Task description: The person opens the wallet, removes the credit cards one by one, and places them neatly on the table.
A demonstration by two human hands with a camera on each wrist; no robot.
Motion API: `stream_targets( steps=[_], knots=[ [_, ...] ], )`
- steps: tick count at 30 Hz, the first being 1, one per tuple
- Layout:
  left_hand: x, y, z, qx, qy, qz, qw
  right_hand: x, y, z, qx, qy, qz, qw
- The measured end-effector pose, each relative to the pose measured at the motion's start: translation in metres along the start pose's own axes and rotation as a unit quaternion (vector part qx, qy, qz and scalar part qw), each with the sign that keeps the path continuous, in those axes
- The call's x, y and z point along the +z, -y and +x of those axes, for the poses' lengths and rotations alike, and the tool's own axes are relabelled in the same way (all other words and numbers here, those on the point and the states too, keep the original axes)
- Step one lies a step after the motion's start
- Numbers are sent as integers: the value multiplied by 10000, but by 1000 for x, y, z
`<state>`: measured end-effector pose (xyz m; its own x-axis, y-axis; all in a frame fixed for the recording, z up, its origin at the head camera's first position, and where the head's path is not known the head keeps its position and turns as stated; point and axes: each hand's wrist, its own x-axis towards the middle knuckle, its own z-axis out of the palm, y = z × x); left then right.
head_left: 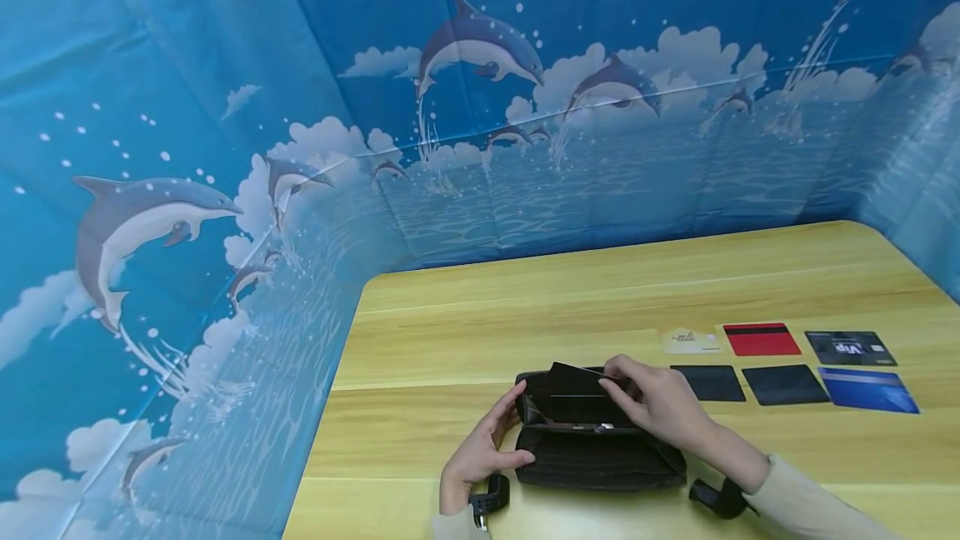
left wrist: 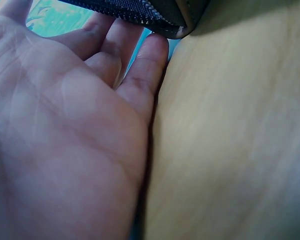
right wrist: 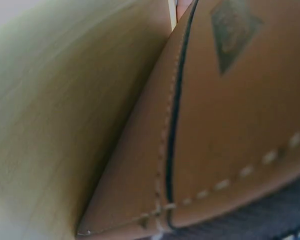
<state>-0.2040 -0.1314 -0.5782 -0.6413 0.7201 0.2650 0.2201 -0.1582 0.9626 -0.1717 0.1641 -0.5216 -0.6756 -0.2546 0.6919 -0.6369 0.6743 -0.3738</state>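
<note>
A long zip wallet with a black lining lies opened out near the table's front. At its left end, my left hand holds it, thumb on the front half and fingers along the back half. In the left wrist view those fingers touch the zip edge of the wallet. My right hand pinches a black card between thumb and fingers at the wallet's back half, the card tilted above the slots. The right wrist view is filled by the wallet's brown stitched outside; that hand is mostly hidden there.
Right of the wallet, cards lie in two rows: a pale gold card, a red card and a black Vip card behind; two black cards and a blue card in front. A dolphin-print curtain borders the wooden table.
</note>
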Motion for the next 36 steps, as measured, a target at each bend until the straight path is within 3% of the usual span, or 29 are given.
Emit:
stream_targets(
  steps=[3,7,10,14,17,22,27,30,36],
  knots=[
    [-1,6,0,-128,-43,-5,9999,-1,0,-1,-1,-80,164,9998],
    [3,-9,1,-113,-36,12,9999,-3,1,-2,95,-102,363,9992],
    [3,-11,0,35,2,46,10000,-6,2,-3,328,-125,517,9980],
    [-1,7,-1,86,-1,44,10000,-11,6,-3,796,-264,922,9922],
    [-2,10,-2,74,-31,-9,10000,-17,8,-4,1300,-360,1372,9813],
    [-2,12,-2,131,-75,-49,9999,-31,3,-8,2315,-407,2026,9506],
    [-2,12,-1,154,-86,-46,9998,-49,-9,-15,2868,-536,2565,9214],
    [-2,11,-1,162,-88,-38,9998,-58,-16,-21,2977,-612,2656,9149],
    [-1,10,-2,167,-96,-56,9998,-77,-31,-36,3317,-595,2122,9173]
  ],
)
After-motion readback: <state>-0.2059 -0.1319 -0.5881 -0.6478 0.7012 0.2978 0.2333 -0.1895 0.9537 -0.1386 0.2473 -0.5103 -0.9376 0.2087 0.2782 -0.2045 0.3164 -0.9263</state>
